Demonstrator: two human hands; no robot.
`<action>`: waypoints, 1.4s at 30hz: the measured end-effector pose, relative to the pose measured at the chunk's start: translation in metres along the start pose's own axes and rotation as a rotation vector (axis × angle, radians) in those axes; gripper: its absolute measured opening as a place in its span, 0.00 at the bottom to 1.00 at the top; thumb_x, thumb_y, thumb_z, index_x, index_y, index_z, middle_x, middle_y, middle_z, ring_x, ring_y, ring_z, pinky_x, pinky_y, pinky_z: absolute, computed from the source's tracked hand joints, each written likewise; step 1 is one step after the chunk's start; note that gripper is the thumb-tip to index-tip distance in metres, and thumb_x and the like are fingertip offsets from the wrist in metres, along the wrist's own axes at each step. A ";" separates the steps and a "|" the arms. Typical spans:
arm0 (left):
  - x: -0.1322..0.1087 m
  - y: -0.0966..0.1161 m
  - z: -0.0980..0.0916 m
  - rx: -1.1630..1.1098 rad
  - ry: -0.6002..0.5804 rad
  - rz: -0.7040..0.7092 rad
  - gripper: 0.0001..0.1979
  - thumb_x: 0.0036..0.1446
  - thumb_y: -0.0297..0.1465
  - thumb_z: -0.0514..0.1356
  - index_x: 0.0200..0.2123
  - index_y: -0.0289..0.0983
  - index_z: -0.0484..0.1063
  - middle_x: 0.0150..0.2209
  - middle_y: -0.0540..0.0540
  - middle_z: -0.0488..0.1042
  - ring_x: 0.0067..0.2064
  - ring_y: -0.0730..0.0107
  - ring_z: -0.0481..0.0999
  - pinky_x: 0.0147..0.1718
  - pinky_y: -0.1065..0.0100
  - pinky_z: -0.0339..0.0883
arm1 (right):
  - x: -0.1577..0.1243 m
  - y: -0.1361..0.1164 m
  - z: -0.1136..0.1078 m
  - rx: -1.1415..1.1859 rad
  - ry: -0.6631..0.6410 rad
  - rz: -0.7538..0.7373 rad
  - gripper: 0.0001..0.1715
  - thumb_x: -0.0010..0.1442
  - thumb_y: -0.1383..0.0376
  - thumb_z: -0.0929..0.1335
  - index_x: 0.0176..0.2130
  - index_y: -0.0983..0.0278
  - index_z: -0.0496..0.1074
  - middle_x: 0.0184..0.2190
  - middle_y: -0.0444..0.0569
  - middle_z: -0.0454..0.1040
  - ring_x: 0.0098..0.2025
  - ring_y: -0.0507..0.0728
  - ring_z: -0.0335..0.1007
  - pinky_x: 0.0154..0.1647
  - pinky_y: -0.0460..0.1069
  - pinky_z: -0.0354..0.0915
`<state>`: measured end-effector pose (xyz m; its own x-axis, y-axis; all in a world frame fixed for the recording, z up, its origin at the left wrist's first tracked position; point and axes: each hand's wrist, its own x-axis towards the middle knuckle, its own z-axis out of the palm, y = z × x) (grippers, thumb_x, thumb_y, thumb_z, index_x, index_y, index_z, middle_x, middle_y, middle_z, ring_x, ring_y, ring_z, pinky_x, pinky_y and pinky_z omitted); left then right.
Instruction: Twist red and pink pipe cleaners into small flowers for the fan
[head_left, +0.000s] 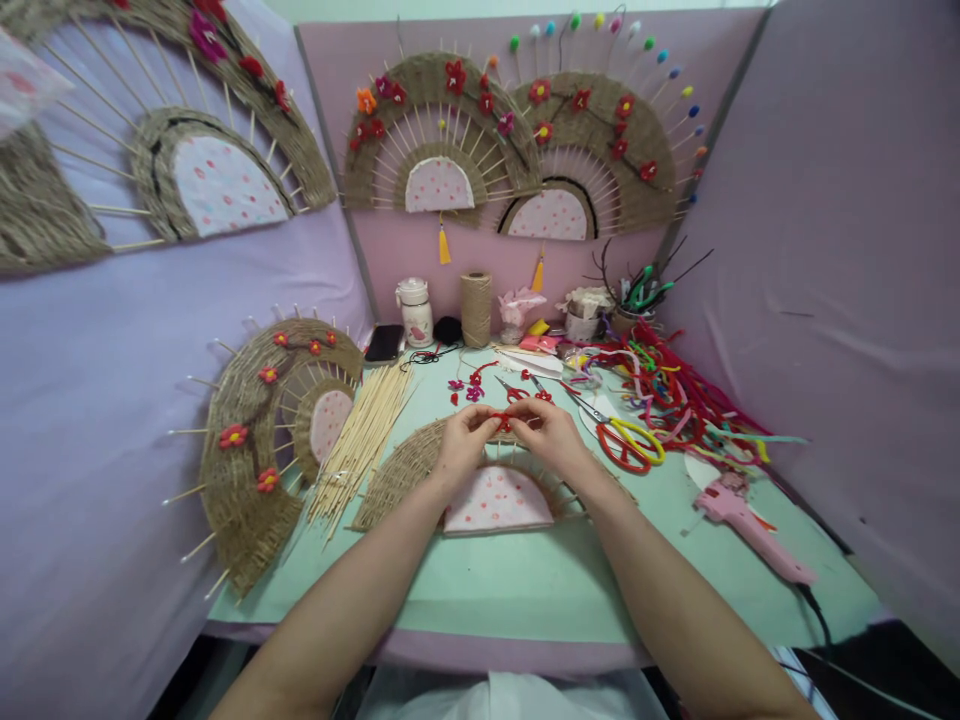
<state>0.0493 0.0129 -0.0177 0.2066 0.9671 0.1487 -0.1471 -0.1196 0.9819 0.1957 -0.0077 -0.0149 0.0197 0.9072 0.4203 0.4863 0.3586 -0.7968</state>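
Note:
My left hand (468, 441) and my right hand (550, 432) meet over the table, fingertips pinched on a small red pipe-cleaner flower (504, 421) between them. Its exact shape is partly covered by my fingers. Under my hands lies a woven twine fan (409, 462) on thin sticks, with a white, pink-dotted half-round centre (501, 498). Just beyond my fingertips are purple and red pipe-cleaner flowers (475, 393) and small red-handled scissors (516, 393).
Bamboo sticks (367, 430) lie left, beside a finished fan (247, 420). On the right are yellow-and-red-handled scissors (630, 440), a heap of pipe cleaners (675, 390) and a pink glue gun (754, 525) with its cord. A twine spool (476, 310) and white bottle (416, 312) stand behind.

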 end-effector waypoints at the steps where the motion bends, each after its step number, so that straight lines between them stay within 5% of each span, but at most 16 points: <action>1: 0.000 0.000 0.000 -0.013 0.000 -0.003 0.07 0.45 0.31 0.62 0.30 0.34 0.72 0.30 0.48 0.75 0.33 0.71 0.73 0.36 0.68 0.66 | 0.000 0.000 0.001 -0.003 -0.002 -0.005 0.10 0.52 0.68 0.64 0.34 0.63 0.73 0.31 0.46 0.77 0.31 0.52 0.71 0.34 0.46 0.65; 13: -0.002 -0.001 0.002 -0.011 -0.061 -0.020 0.07 0.45 0.31 0.62 0.30 0.34 0.72 0.31 0.47 0.75 0.34 0.70 0.74 0.38 0.66 0.67 | -0.003 0.000 0.000 -0.036 -0.021 0.054 0.10 0.50 0.67 0.64 0.32 0.64 0.73 0.27 0.45 0.75 0.27 0.51 0.68 0.30 0.46 0.63; 26: -0.005 0.004 0.006 0.045 -0.015 -0.008 0.06 0.46 0.29 0.61 0.30 0.34 0.72 0.30 0.47 0.75 0.34 0.70 0.74 0.38 0.66 0.67 | 0.001 -0.004 0.003 0.282 -0.060 0.260 0.08 0.46 0.64 0.67 0.29 0.66 0.68 0.26 0.45 0.72 0.28 0.51 0.67 0.31 0.46 0.63; 34: -0.001 -0.007 0.003 0.073 -0.050 -0.029 0.05 0.46 0.28 0.61 0.30 0.33 0.73 0.30 0.45 0.76 0.34 0.70 0.73 0.37 0.67 0.67 | 0.002 0.015 0.004 0.161 -0.138 0.175 0.07 0.49 0.65 0.65 0.30 0.66 0.69 0.26 0.45 0.72 0.27 0.51 0.66 0.28 0.45 0.61; 42: -0.001 -0.002 -0.003 0.072 -0.095 -0.118 0.07 0.45 0.31 0.62 0.29 0.33 0.74 0.25 0.48 0.74 0.26 0.75 0.69 0.27 0.72 0.63 | -0.001 0.002 0.001 -0.117 -0.113 0.019 0.06 0.50 0.65 0.64 0.30 0.64 0.70 0.25 0.43 0.72 0.26 0.51 0.64 0.29 0.45 0.59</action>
<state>0.0461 0.0128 -0.0207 0.3098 0.9500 0.0393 -0.0473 -0.0259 0.9985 0.1961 -0.0072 -0.0174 -0.0651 0.9349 0.3488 0.5856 0.3188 -0.7453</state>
